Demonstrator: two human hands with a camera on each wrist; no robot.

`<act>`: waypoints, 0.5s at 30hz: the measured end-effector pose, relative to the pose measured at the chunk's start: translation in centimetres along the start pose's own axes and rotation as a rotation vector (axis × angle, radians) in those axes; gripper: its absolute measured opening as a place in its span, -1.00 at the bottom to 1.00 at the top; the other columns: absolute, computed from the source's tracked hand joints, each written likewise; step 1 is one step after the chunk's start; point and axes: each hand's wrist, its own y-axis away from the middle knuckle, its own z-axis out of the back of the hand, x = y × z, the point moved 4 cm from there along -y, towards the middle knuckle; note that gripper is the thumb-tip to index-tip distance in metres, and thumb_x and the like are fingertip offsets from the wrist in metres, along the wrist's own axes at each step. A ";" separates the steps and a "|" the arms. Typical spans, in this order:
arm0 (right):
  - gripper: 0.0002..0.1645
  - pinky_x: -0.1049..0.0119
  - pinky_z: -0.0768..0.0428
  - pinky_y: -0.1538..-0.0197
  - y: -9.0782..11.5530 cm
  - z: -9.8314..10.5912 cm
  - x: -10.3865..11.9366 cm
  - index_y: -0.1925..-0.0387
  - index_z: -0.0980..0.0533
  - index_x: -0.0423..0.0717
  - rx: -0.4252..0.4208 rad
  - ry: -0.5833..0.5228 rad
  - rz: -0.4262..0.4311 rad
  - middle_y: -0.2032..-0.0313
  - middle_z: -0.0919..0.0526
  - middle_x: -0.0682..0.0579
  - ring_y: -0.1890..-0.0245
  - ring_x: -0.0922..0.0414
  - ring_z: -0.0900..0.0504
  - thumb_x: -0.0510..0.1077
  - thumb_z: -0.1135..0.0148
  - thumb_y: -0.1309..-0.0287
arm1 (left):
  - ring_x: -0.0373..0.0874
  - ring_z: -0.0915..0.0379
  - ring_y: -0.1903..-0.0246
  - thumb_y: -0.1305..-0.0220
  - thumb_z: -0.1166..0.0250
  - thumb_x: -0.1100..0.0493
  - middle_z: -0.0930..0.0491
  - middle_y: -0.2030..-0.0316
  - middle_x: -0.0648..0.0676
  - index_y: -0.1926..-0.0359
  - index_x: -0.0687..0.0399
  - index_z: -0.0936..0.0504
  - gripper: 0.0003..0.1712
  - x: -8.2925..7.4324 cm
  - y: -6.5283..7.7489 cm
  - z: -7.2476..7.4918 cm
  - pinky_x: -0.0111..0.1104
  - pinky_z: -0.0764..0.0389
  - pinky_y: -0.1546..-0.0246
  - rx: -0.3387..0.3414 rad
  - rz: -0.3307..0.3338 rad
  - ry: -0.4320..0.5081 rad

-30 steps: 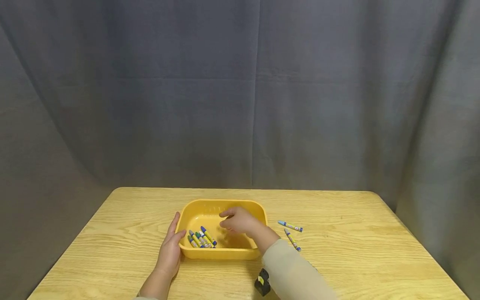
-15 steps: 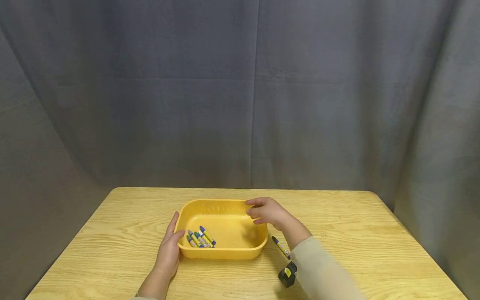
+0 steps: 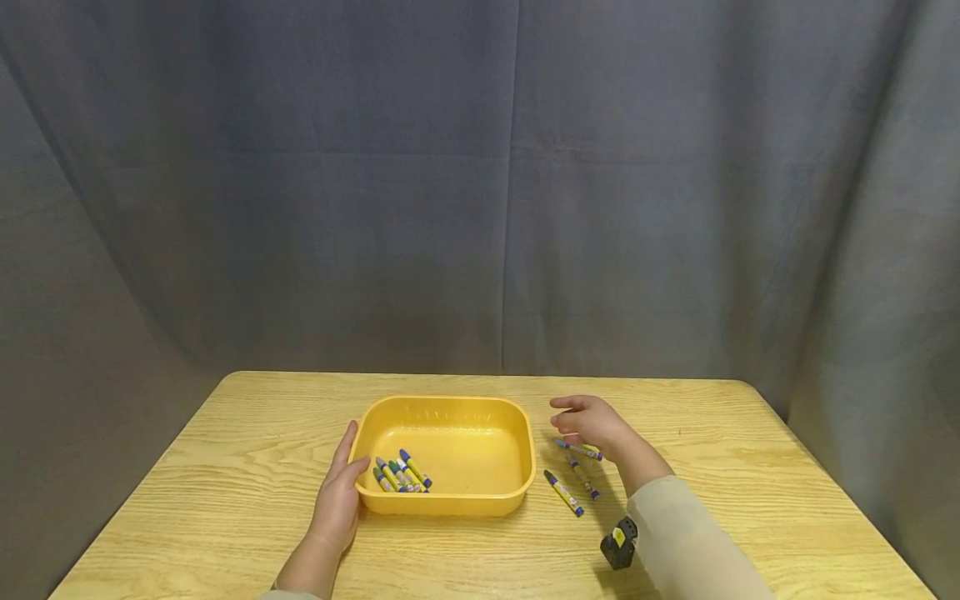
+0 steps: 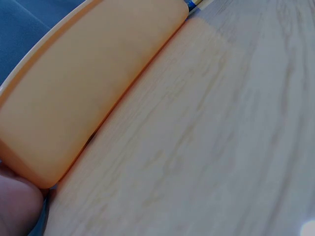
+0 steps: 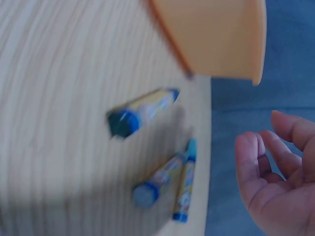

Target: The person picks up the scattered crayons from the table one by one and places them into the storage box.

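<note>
Just above the light-blue-tipped crayon (image 3: 583,452) on the table (image 3: 750,500), hovering with the right hand (image 3: 592,423), with fingers loosely bent and parted, gripping nothing; apart from any crayon, by the right wrist view. Judged from this, probably at the reaching step of gathering loose crayons into the yellow tray (image 3: 442,506). Nearer the person than those fingertips and a little right, coming next to a second crayon (image 3: 582,477), slanted with its far end close by the first, though too blurred to call touching or not. Farther from the fingertips, again toward the person, arriving at a third crayon (image 3: 563,492), just beside the tray's right wall. To the fingertips' left, opening out into the tray, upright, with a cluster of crayons (image 3: 391,475) inside at the end away from these fingers. Beyond that end, steadying with the left hand (image 3: 337,504), with thumb laid over the rim and fingers along the outer wall. Next, likely calling for a small drop, a narrowing of fingers and thumb across the light-blue-tipped barrel, and a lift clear of the second crayon to avoid rolling it; then for a carry leftward over the rim, while bracing left-handed.
</note>
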 end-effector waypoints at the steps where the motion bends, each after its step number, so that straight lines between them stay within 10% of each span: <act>1: -0.40 0.08 -0.66 -0.11 0.0 0.2 -0.3 -0.32 -0.32 -0.36 -0.007 0.008 -0.007 -0.23 -0.46 -0.38 -0.16 -0.23 -0.53 -0.22 -0.12 -0.31 | 0.20 0.42 -0.55 -0.47 0.27 0.25 0.49 -0.56 0.11 -0.57 -0.06 0.36 -0.24 0.0 0.0 0.0 0.03 0.06 -0.51 0.001 0.001 -0.001; 11: -0.39 0.28 -0.61 0.24 0.1 1.7 -2.8 -0.30 -0.30 -0.44 -0.047 0.078 -0.026 0.09 -0.58 -0.24 0.41 0.16 -0.50 -0.27 -0.13 -0.27 | 0.20 0.40 -0.55 -0.48 0.27 0.23 0.47 -0.56 0.11 -0.57 -0.10 0.36 -0.24 0.0 0.1 0.1 0.04 0.04 -0.50 0.007 0.006 0.002; 15: -0.41 0.30 -0.56 0.27 0.1 2.0 -3.6 -0.26 -0.37 -0.40 -0.074 0.148 -0.026 0.10 -0.55 -0.22 0.33 0.12 -0.51 -0.26 -0.18 -0.22 | 0.20 0.40 -0.55 -0.48 0.27 0.24 0.47 -0.56 0.12 -0.57 -0.10 0.36 -0.24 0.0 0.1 0.1 0.05 0.05 -0.50 0.002 0.011 0.006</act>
